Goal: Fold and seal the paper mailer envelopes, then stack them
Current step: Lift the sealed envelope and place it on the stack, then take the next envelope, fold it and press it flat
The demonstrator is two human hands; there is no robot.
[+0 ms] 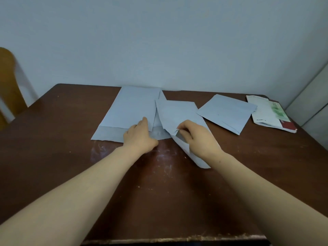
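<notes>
A pile of pale blue paper mailer envelopes (131, 107) lies flat at the back middle of the brown table (53, 157), open flaps toward me. My left hand (140, 135) rests flat on the near flap of this pile, fingers pointing away. My right hand (197, 137) pinches the edge of another pale blue envelope (177, 114), which lies tilted across the pile's right side with its near corner lifted off the table. A folded blue envelope (227, 112) lies by itself to the right.
A white packet with green and red print (269, 112) lies at the table's far right corner. A wooden chair back (8, 82) stands at the left. A wall runs behind the table. The table's worn front edge (168, 239) is close to me.
</notes>
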